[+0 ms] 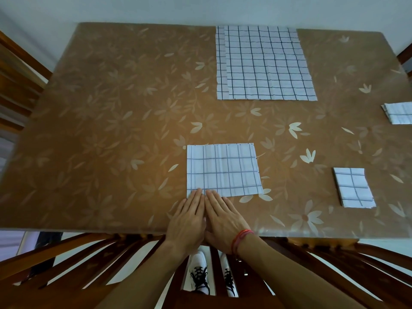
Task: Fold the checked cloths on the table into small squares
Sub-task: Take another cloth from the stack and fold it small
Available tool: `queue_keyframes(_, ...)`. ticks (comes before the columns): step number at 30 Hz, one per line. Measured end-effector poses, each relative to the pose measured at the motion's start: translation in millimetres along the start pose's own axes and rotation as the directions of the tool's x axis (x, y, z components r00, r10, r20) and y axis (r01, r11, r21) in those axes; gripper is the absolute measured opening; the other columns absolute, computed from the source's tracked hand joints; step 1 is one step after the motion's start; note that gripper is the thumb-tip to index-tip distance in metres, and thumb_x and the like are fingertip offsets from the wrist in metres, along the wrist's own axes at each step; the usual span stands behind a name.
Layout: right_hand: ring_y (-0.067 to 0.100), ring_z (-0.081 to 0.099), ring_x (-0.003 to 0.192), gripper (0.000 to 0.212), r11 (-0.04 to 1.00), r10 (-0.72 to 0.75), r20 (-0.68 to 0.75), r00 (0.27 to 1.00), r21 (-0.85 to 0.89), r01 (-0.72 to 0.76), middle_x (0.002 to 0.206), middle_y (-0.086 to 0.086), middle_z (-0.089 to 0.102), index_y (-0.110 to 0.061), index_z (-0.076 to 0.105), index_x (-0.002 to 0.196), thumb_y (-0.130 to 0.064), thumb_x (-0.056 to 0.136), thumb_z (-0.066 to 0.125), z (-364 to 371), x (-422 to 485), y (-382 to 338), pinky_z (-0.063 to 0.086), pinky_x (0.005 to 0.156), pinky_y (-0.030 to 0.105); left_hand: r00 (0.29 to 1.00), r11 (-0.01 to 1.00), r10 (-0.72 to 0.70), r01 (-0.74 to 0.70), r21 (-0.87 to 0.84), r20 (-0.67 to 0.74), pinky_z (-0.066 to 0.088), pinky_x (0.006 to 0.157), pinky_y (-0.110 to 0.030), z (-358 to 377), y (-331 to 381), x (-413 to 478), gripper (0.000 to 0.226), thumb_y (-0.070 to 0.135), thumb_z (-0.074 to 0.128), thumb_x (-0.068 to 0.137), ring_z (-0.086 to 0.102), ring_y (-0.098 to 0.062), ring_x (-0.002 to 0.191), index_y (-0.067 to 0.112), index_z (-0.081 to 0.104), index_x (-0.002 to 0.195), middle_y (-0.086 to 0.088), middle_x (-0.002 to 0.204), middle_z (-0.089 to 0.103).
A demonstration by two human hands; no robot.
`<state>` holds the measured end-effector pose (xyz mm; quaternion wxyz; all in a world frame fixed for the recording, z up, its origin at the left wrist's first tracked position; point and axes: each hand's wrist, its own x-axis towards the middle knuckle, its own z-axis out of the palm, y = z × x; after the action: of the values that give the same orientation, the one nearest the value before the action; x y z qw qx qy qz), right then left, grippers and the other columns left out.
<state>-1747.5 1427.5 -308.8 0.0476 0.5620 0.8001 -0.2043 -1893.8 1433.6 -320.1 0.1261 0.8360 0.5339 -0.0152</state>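
A white cloth with a dark check, folded to a rectangle (223, 169), lies near the table's front edge. My left hand (188, 221) and my right hand (221, 220) lie flat side by side, fingers straight, with the fingertips pressing on the cloth's near left edge. A stack of larger unfolded checked cloths (264, 63) lies at the far side of the table. A small folded checked square (353, 187) sits at the right. Another folded cloth (399, 113) is cut off by the right edge of the view.
The table (111, 130) has a brown flowered cover under a clear sheet. Wooden chairs stand at the front (89, 259), at the left (17, 81) and at the far right. My shoes show below the table edge.
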Motion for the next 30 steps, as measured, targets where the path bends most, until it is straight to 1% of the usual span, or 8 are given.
queue_keyframes(3,0.023,0.022,0.145,0.07,0.999,-0.013,0.012,1.0,-0.031,0.014,0.156,0.01,0.026,-0.008,0.026,0.15,-0.049,0.093,0.033,-1,-2,4,0.027,0.115,0.047,1.0,1.0,-0.006,0.006,0.012,-0.001,0.025,0.115,-0.037,0,-2,-1,0.058,0.028,0.029,0.093,0.031,-0.023,0.143,0.003,0.041,0.144,-0.012,0.153,0.036)
queue_keyframes(5,0.023,0.029,0.143,0.072,0.999,0.006,0.023,1.0,-0.041,-0.005,0.154,0.011,0.032,-0.007,0.033,0.147,-0.052,0.091,0.034,-5,-3,7,0.033,0.111,0.048,1.0,1.0,-0.024,0.023,0.018,0.019,0.027,0.117,-0.037,0,-4,-2,0.059,0.029,0.028,0.093,0.03,-0.023,0.143,0.004,0.042,0.145,-0.012,0.153,0.035)
queue_keyframes(9,0.024,0.008,0.148,0.084,0.996,0.01,0.067,0.998,-0.095,-0.003,0.159,0.01,0.009,-0.005,0.019,0.151,-0.059,0.087,0.022,-3,-9,25,0.019,0.118,0.048,0.997,0.998,-0.058,0.057,0.021,0.047,0.031,0.11,-0.038,0,-7,-5,0.061,0.031,0.028,0.092,0.034,-0.024,0.141,0.001,0.042,0.143,-0.015,0.152,0.036)
queue_keyframes(12,0.024,0.015,0.147,0.086,0.987,0.1,0.073,0.992,-0.132,-0.09,0.159,0.011,0.017,-0.005,0.026,0.15,-0.063,0.087,0.034,-3,-20,42,0.025,0.116,0.049,0.996,0.997,-0.07,0.069,0.018,0.055,0.035,0.109,-0.039,-1,-8,-8,0.062,0.033,0.028,0.093,0.034,-0.024,0.142,0.0,0.041,0.143,-0.015,0.153,0.036)
queue_keyframes(17,0.018,-0.018,0.145,0.09,0.978,0.167,0.036,0.985,-0.134,-0.161,0.158,0.005,-0.015,-0.008,-0.004,0.152,-0.067,0.089,0.021,-8,-41,70,-0.013,0.115,0.042,0.996,0.996,-0.078,0.076,0.037,0.048,0.03,0.111,-0.037,0,-6,-9,0.06,0.033,0.024,0.096,0.028,-0.023,0.144,0.001,0.039,0.144,-0.013,0.155,0.032)
queue_keyframes(25,0.013,-0.025,0.142,0.086,0.958,0.274,0.069,0.959,-0.102,-0.267,0.157,0.003,-0.022,-0.01,-0.009,0.152,-0.066,0.092,0.017,-12,-53,83,-0.011,0.119,0.044,0.993,0.997,-0.072,0.073,-0.015,0.094,0.006,0.117,-0.032,-2,-7,-8,0.069,0.038,0.004,0.093,-0.003,-0.016,0.148,0.005,0.014,0.153,-0.005,0.161,0.002)
queue_keyframes(27,0.013,-0.023,0.142,0.084,0.956,0.288,0.063,0.956,-0.084,-0.282,0.16,0.003,-0.017,-0.01,-0.007,0.152,-0.064,0.092,0.016,-13,-52,80,-0.01,0.119,0.044,0.994,0.996,-0.077,0.08,-0.029,0.075,0.008,0.117,-0.033,-4,-6,-7,0.066,0.037,0.011,0.095,0.003,-0.017,0.149,0.005,0.02,0.152,-0.007,0.161,0.008)
queue_keyframes(30,0.012,-0.023,0.142,0.084,0.953,0.3,0.071,0.951,-0.069,-0.295,0.16,0.004,-0.015,-0.01,-0.006,0.153,-0.062,0.089,0.012,-15,-52,78,-0.009,0.119,0.044,0.996,0.995,-0.092,0.093,-0.036,0.021,0.018,0.116,-0.036,-10,-3,-1,0.053,0.029,0.041,0.098,0.028,-0.023,0.144,0.003,0.041,0.144,-0.011,0.155,0.032)
